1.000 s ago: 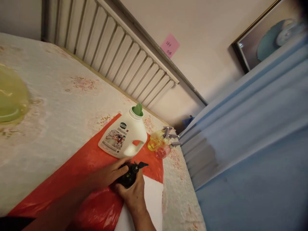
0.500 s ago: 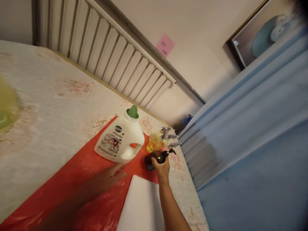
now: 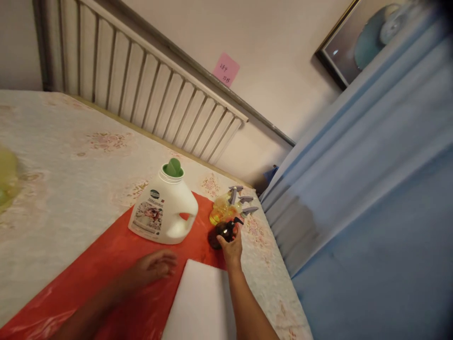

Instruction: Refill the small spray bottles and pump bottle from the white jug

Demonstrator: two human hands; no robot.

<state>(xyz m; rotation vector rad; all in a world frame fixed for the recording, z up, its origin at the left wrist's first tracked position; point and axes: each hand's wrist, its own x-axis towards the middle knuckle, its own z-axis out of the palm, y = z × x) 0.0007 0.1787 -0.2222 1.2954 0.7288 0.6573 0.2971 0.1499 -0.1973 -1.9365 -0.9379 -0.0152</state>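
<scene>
My right hand [image 3: 232, 249] is closed around a dark brown pump bottle [image 3: 215, 237] with a black pump head, tilted at the right end of a red plastic sheet [image 3: 113, 264]. Holding nothing, my left hand [image 3: 156, 267] hovers over the red sheet with its fingers loosely bent. Just beyond it stands a white detergent jug [image 3: 177, 200], its neck uncapped and showing a green pour spout. Several clear bottles with yellow liquid and grey trigger or pump tops [image 3: 223, 208] stand close together behind the pump bottle.
A white slab [image 3: 201, 297] lies between my arms. A flowered cloth [image 3: 67, 160] covers the surface. Something yellow and see-through [image 3: 7, 179] is at the left edge. Behind are a radiator [image 3: 138, 85] and a pink note [image 3: 226, 69]; a blue curtain [image 3: 354, 189] hangs at right.
My left hand has drawn back from the base of the jug toward me. My right hand still grips the pump bottle. The view has shifted slightly.
</scene>
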